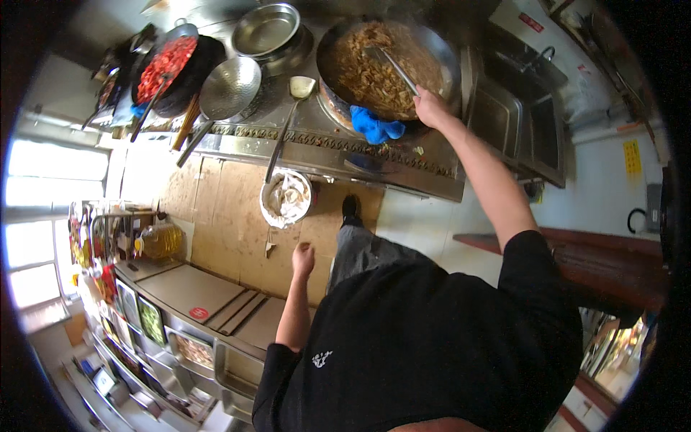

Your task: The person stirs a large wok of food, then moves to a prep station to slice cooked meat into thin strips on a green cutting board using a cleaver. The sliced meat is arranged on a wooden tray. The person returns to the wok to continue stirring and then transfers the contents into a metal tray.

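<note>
My right hand grips the metal handle of a cooking utensil whose head is partly sunk in brown food. The food looks like chopped pieces in sauce, and it fills much of a large wok on the stove. A blue cloth is bunched on the wok's near rim, left of that hand. Down at my side hangs my left hand, its fingers curled, with nothing visible in it. Closest to it is a lined bin on the floor.
Along the steel stove lie a wok spatula and a hammered metal ladle pan. Behind them sits a metal bowl. Another wok holds red chopped food. A counter with food trays stands behind me; a sink is right.
</note>
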`<state>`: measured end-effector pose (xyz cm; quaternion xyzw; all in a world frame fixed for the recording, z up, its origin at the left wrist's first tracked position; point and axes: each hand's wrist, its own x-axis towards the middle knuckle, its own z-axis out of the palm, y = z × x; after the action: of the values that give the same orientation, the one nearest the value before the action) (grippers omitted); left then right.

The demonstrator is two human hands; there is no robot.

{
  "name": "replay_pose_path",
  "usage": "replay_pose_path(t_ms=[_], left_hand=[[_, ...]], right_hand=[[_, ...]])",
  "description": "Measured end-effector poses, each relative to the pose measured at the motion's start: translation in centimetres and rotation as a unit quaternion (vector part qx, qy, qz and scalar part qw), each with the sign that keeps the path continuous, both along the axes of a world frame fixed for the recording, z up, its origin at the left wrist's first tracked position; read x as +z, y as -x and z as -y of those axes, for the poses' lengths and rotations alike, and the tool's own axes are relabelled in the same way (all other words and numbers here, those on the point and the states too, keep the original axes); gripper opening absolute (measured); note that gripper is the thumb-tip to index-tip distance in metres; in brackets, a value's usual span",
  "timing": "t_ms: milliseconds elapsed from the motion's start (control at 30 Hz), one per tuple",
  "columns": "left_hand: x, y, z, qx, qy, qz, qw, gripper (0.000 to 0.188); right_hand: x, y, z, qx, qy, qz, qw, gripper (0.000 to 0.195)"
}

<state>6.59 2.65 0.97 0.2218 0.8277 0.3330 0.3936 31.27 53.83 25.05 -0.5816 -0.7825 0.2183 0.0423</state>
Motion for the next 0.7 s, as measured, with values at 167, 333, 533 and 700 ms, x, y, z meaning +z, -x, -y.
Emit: replay_pose_path(t_ms=[167,333,533,700], left_hand=[[1.4,2.5,-11.8,-0.117,-0.034,0.075,0.99,0.031],[0.8,6.6,-13.5,-0.163,-0.014,0.043,0.986,0.031],[0.0,8.2,-9.5,-0.111,0.038,0.097,0.988,0.027],[1.3,8.4,-9.9,-0.075,0.089,0.139,0.983,0.028]], right_hand=[[5.3,-2.1,4.2,0.029,0.098,0.042,0.994,0.052],[9.4,-7.3,6.3,0.052,0.078,0.14,0.986,0.054],[7.5,-5.5,3.8,0.08,0.026,0.226,0.97,0.054],[1.1,1.6,0.5,0.03,-0.017,0.107,0.994,0.051]])
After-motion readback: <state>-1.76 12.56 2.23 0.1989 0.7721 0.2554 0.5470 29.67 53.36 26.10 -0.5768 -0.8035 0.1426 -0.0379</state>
